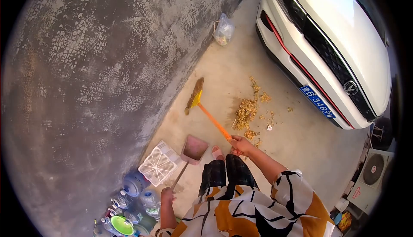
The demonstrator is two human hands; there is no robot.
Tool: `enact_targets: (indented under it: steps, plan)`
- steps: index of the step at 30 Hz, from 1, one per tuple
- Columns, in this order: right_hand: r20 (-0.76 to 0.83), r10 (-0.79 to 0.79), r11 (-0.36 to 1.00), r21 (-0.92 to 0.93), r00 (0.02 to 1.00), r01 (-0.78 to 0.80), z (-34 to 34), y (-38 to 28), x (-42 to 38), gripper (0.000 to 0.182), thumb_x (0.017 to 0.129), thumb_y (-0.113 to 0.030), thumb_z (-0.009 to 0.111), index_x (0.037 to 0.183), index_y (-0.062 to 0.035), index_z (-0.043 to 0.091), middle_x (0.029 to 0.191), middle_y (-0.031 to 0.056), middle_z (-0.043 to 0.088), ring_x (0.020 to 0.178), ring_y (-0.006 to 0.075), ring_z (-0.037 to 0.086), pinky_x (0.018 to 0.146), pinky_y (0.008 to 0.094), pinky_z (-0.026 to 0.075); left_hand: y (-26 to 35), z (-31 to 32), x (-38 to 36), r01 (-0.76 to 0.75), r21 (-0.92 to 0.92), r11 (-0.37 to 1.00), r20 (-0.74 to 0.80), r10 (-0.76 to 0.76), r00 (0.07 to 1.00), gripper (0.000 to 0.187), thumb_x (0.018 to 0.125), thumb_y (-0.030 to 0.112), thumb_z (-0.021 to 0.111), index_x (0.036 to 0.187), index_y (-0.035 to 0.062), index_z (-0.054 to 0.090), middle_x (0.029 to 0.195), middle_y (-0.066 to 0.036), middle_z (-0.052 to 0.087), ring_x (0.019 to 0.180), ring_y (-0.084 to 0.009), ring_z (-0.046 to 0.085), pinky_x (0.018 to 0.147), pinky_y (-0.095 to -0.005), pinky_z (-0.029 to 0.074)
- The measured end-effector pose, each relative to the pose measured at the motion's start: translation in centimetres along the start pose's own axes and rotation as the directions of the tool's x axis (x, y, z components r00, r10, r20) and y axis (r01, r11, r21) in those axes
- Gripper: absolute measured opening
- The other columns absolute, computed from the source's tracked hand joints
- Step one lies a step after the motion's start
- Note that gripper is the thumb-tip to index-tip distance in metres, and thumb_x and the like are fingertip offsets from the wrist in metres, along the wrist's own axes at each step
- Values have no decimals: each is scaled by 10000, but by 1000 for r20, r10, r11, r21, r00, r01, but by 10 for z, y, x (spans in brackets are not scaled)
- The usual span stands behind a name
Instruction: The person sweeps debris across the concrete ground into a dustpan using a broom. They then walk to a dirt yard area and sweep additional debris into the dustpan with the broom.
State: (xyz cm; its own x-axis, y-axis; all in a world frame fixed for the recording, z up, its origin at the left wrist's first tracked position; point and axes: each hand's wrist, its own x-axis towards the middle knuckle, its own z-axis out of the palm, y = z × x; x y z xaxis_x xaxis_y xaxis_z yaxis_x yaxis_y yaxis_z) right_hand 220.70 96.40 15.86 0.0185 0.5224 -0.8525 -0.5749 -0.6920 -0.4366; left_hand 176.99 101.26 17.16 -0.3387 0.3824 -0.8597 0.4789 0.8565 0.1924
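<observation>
My right hand is closed round the orange handle of a broom. The broom's yellow head with brown bristles rests on the floor close to the grey wall. Down at the left, my left hand grips the thin handle of a dustpan. Its dull pink pan lies on the floor beside a white plastic crate. A heap of dry yellow-brown leaves lies to the right of the broom, with smaller bits scattered around it and a white scrap nearby.
A white car stands at the upper right. The white crate, several water jugs and a green basin sit along the wall. A tied plastic bag lies farther off. An air-conditioner unit stands at the right.
</observation>
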Motion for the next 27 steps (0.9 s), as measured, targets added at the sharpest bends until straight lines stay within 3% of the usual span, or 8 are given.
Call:
enact_targets:
  steps: [3, 8, 10, 14, 19, 22, 24, 27]
  plan:
    - [29, -6, 993, -118, 1000, 10, 13, -44, 77, 446, 793, -205, 500, 1211, -128, 364, 542, 51, 471, 352, 73, 350, 301, 199, 255, 16, 13, 6, -15, 43, 999, -11, 16, 1000, 288, 763, 210, 450, 981, 22, 465, 720, -120, 524, 428, -145, 426, 351, -266, 416]
    - [20, 176, 984, 0, 984, -176, -1, -74, 140, 331, 802, -204, 495, 1120, -137, 433, 543, 38, 450, 356, 62, 349, 308, 218, 271, 41, 46, 12, -161, 110, 981, -24, 165, 986, 203, 734, 179, 502, 897, 58, 491, 678, -77, 527, 413, -112, 398, 389, -277, 412]
    - [20, 146, 985, 93, 989, -148, 15, -64, 107, 295, 805, -209, 490, 1081, -114, 444, 540, 28, 443, 352, 67, 348, 300, 211, 262, 48, 54, 23, -177, 138, 974, -28, 182, 983, 209, 730, 179, 508, 897, 55, 493, 676, -82, 527, 415, -118, 406, 379, -270, 406]
    - [-88, -72, 997, -10, 994, 71, 49, -31, -11, 251, 816, -186, 446, 1041, -76, 468, 517, 43, 456, 352, 105, 413, 284, 236, 277, 65, 53, 36, -184, 196, 963, -47, 197, 979, 226, 711, 169, 527, 892, 36, 503, 661, -95, 525, 466, -153, 474, 356, -274, 398]
    - [-1, -149, 989, -12, 989, 149, 11, 4, 29, 340, 798, -191, 491, 1118, -89, 438, 536, 41, 477, 319, 99, 382, 281, 237, 271, 75, 51, 41, -205, 237, 950, -124, 239, 963, 253, 688, 189, 539, 840, -13, 530, 601, -114, 546, 456, -181, 511, 382, -292, 415]
    - [-4, -77, 997, -9, 997, 77, -16, -12, 77, 422, 807, -182, 483, 1200, -76, 371, 556, 58, 479, 351, 81, 377, 284, 216, 245, 85, 54, 28, -181, 258, 949, -102, 213, 972, 240, 687, 189, 542, 826, -7, 531, 603, -112, 543, 459, -177, 509, 374, -288, 407]
    - [-20, 114, 977, 185, 993, -108, -34, -16, 81, 435, 805, -160, 475, 1213, -74, 349, 568, 68, 477, 362, 85, 380, 283, 215, 248, 88, 65, 11, -219, 189, 957, -135, 246, 960, 205, 685, 173, 529, 786, -5, 539, 575, -106, 533, 421, -170, 488, 363, -281, 396]
    - [-48, 171, 938, 314, 984, -148, -60, 10, 58, 438, 800, -134, 456, 1218, -74, 339, 571, 69, 475, 354, 93, 373, 282, 218, 257, 88, 83, 3, -242, 292, 925, -141, 292, 946, 190, 680, 168, 504, 738, -7, 549, 551, -106, 534, 395, -188, 488, 363, -292, 396]
